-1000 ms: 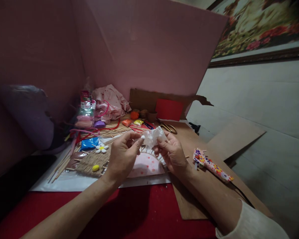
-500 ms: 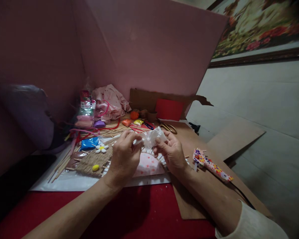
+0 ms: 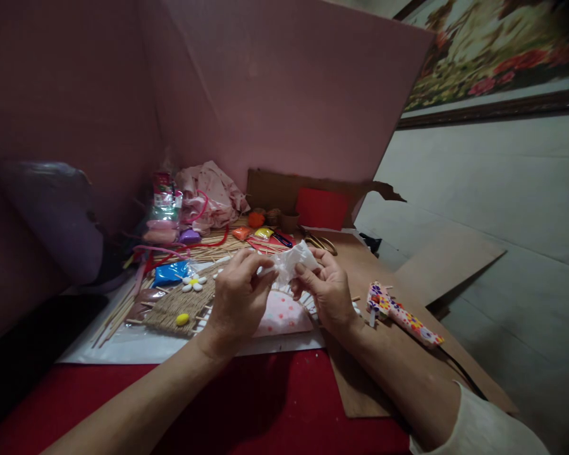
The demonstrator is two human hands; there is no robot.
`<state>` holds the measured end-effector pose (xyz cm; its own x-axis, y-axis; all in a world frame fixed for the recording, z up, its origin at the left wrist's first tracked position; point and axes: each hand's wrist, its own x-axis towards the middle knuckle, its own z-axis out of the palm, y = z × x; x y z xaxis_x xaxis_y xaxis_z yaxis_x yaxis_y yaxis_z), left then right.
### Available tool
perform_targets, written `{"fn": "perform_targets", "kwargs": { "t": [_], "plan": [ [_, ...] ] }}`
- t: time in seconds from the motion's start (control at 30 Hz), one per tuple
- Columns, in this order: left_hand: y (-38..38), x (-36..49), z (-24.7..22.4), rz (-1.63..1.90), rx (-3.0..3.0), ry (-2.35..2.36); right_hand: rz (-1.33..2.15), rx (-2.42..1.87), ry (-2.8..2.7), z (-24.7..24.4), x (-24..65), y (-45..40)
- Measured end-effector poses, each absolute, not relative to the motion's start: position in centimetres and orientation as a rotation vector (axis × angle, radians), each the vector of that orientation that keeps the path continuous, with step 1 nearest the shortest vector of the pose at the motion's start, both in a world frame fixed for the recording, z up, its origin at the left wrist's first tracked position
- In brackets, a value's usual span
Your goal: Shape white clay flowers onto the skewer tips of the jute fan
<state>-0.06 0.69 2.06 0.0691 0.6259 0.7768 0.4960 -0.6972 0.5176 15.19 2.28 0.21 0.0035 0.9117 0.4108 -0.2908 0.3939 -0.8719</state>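
Observation:
A small white packet with clear plastic is held up over the middle of the work. My right hand grips it between thumb and fingers. On its left side my left hand is closed in a pinch at the packet's plastic edge. Beneath the hands lies a pink piece with red spots, partly covered by them. To the left rests a woven twine panel on sticks, bearing a white flower with a yellow centre and a yellow oval.
A blue packet lies beyond the woven panel. Scissors and a red card are at the back. A flower-patterned glue gun lies on brown cardboard at the right. Crumpled pink cloth sits back left.
My left hand's fingertips have moved slightly right along the plastic, and the white piece near them is now less visible. My right hand has barely moved.

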Motion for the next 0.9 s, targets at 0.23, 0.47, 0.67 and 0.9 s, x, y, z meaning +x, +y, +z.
{"fn": "perform_targets", "kwargs": {
  "t": [0.23, 0.47, 0.67, 0.9],
  "plan": [
    [0.68, 0.07, 1.83, 1.635, 1.942, 0.984, 1.048, -0.68, -1.165, 0.1, 15.31, 2.56],
    [1.05, 0.32, 2.2, 1.566, 1.42, 0.948, 1.163, -0.65, -1.179, 0.05, 15.1, 2.35],
    [1.06, 0.61, 2.01, 1.624, 1.335, 0.932, 1.173, -0.667, -1.211, 0.07, 15.01, 2.23],
    [0.89, 0.71, 2.38, 1.757, 1.255, 0.903, 1.145, -0.699, -1.224, 0.08, 15.03, 2.17]
  ]
}}
